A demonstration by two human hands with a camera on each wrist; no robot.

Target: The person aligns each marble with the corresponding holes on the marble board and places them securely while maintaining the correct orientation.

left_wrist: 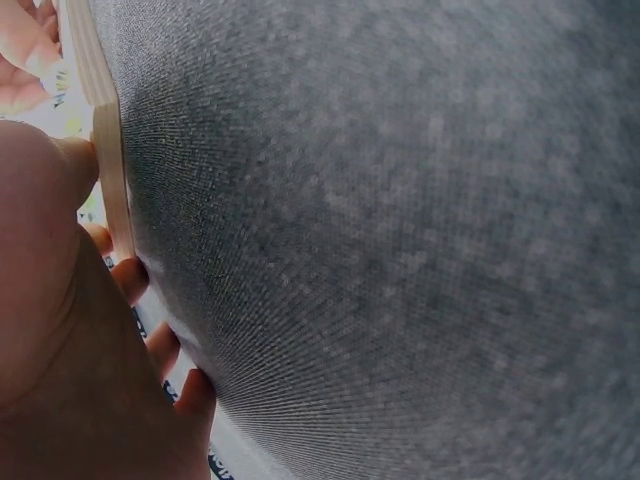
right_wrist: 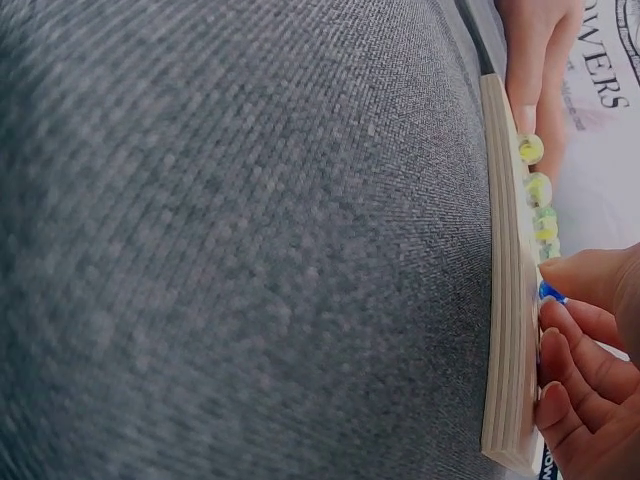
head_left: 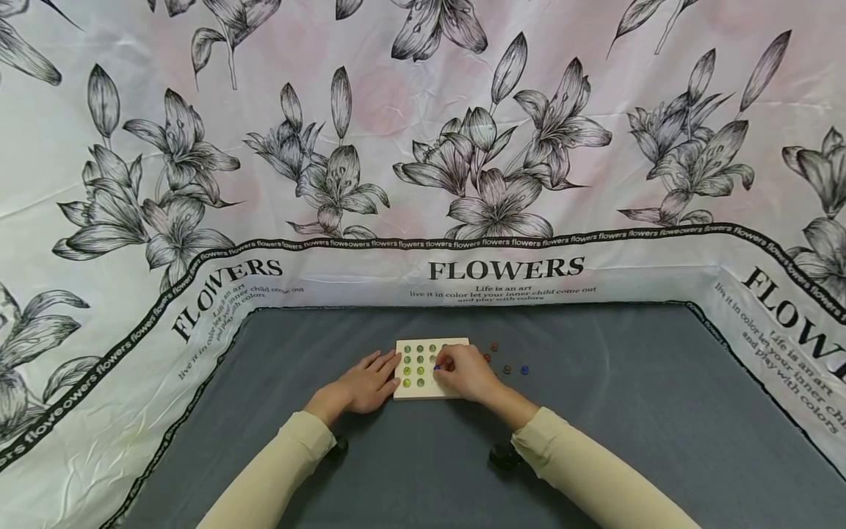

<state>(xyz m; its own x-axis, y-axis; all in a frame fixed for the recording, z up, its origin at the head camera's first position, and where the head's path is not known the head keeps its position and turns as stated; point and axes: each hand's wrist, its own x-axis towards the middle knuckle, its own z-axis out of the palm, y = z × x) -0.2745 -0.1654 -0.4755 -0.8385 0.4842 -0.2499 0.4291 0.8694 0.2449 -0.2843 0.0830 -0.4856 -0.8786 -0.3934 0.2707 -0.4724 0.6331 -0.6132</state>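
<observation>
A pale wooden board point(head_left: 413, 394) lies flat on the grey cloth, with green and yellow-green glass marbles point(head_left: 407, 371) set in rows on its left part. My left hand point(head_left: 366, 383) rests at the board's left edge, fingers extended and touching it; the left wrist view shows the thumb against the board's side point(left_wrist: 112, 170). Between thumb and forefinger my right hand point(head_left: 468, 373) pinches a blue marble point(right_wrist: 550, 291) just over the board's surface. The right hand hides much of the board's right part in the head view.
Right of the board lie several loose brown marbles point(head_left: 507, 369) and one blue marble point(head_left: 525, 369). A black object point(head_left: 505, 456) sits by the right wrist. Behind the grey cloth point(head_left: 615, 382) rises a flower-printed curtain point(head_left: 370, 184).
</observation>
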